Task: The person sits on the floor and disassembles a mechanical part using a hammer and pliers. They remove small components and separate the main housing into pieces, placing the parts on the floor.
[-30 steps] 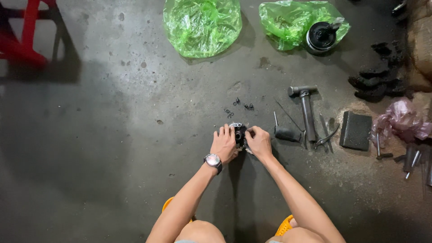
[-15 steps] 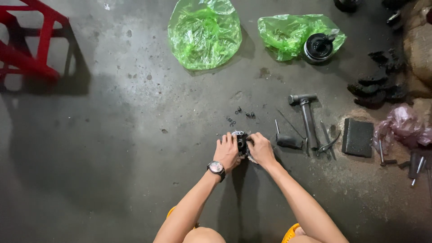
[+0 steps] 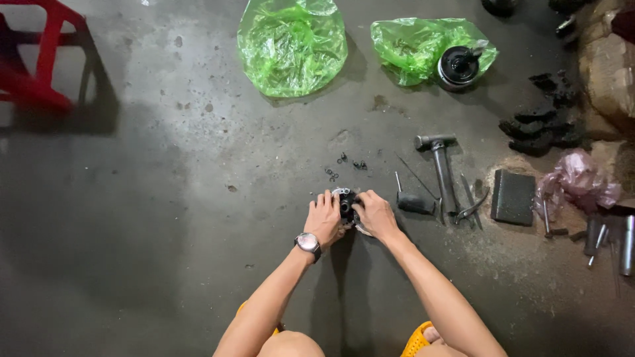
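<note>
My left hand [image 3: 324, 217], with a wristwatch [image 3: 308, 243] on its wrist, and my right hand [image 3: 375, 213] both grip a small round black-and-metal machine part [image 3: 346, 201] resting on the dark concrete floor. The fingers of both hands curl over its top, hiding most of it. A few tiny black rings and bits [image 3: 333, 174] lie on the floor just beyond the part.
To the right lie a screwdriver [image 3: 413, 201], a hammer [image 3: 440, 165], thin metal tools [image 3: 473, 206], a dark flat block [image 3: 512, 196] and a pink bag [image 3: 580, 182]. Two green plastic bags [image 3: 291, 45] and a round black part [image 3: 458, 65] lie farther off. A red stool [image 3: 41, 59] stands far left.
The view has shifted slightly, so everything sits a little lower in the frame. Both hands stay closed around the round part in the same spot.
</note>
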